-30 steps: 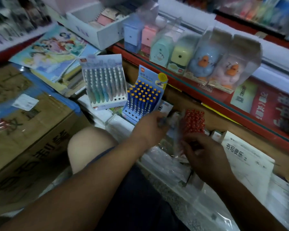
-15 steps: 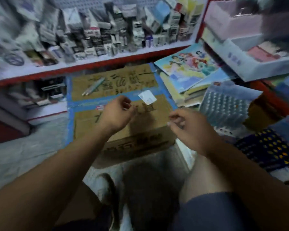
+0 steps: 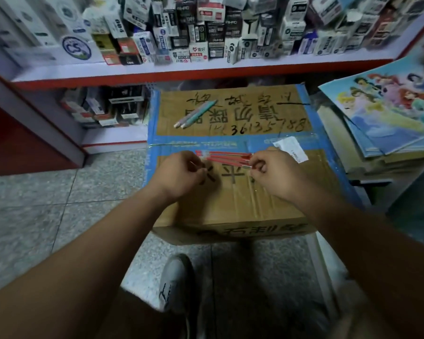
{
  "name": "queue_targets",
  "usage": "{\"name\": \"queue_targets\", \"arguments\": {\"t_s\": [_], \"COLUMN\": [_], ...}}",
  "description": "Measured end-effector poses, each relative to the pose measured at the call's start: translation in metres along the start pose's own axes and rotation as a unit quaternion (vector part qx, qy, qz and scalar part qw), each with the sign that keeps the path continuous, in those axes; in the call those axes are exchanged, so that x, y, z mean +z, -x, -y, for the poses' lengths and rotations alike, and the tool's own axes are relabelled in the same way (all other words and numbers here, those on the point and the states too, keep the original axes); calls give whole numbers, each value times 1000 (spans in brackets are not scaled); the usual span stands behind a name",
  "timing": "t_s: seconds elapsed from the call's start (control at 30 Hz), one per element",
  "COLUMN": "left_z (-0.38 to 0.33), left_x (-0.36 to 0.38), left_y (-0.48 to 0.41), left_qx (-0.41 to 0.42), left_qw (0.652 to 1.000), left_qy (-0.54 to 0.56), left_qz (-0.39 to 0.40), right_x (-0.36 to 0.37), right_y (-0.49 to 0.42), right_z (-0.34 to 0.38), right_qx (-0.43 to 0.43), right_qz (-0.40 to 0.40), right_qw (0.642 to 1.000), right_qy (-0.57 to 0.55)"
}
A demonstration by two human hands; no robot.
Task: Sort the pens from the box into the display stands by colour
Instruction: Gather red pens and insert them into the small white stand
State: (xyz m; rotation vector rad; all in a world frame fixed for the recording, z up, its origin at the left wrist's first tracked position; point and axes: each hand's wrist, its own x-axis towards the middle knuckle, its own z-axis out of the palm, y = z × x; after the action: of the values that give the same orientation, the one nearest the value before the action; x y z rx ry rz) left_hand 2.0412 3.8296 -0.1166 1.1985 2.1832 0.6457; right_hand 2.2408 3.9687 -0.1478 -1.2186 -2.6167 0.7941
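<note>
Red pens point(image 3: 224, 157), a loose bundle held level just above the lid of a taped cardboard box point(image 3: 230, 206). Left hand point(image 3: 181, 173): fingers curled, pinching one end of the bundle. Right hand point(image 3: 275, 173): fingers point(image 3: 256, 165) pinching the other end. Two pale green pens point(image 3: 196, 113) lie well apart on the far half of the lid. No display stand shows clearly. Likely hazards: the pens are gripped only at their ends, so a slackened pinch could let one slide free, roll off the lid and drop to the tiled floor point(image 3: 59, 204). A dropped pen that rolled toward the green pair would mix the colours. The stands are out of sight, so carrying the bundle to them needs a turn that may fan it out.
</note>
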Motion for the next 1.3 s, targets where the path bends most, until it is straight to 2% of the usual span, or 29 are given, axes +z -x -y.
{"name": "queue_targets", "arguments": {"t_s": [0.3, 0.43, 0.6, 0.73, 0.8, 0.87, 0.93, 1.03, 1.2, 1.3], "left_z": [1, -3, 2, 1, -1, -1, 0, 2, 3, 1], "left_x": [2, 5, 7, 7, 4, 2, 0, -1, -3, -1], "left_y": [-11, -12, -12, -11, -10, -10, -10, -10, -11, -14], "left_qx": [43, 84, 178, 205, 174, 124, 77, 20, 1, -10], "left_qw": [999, 996, 980, 966, 974, 987, 996, 998, 993, 991], "left_qy": [-2, 34, -93, -158, -142, -102, -51, 50, 117, 132], "left_qz": [-28, -25, 1, 11, 28, 33, 22, 17, 15, 16], "right_x": [6, 1, -21, -22, -19, -17, -11, 0, 4, 1], "right_y": [-14, -6, 7, 12, 7, -2, -10, -15, -14, -15], "right_z": [-3, 2, 17, 25, 28, 24, 13, -4, -6, -4], "right_qx": [7, -27, -89, -56, -31, 5, 39, 48, 25, -1], "right_qz": [6, 37, 46, 38, -5, -51, -74, -45, -40, -2], "right_qw": [999, 996, 994, 993, 981, 970, 981, 997, 999, 999], "right_qy": [39, 73, 35, -97, -191, -237, -174, -47, 6, 48]}}
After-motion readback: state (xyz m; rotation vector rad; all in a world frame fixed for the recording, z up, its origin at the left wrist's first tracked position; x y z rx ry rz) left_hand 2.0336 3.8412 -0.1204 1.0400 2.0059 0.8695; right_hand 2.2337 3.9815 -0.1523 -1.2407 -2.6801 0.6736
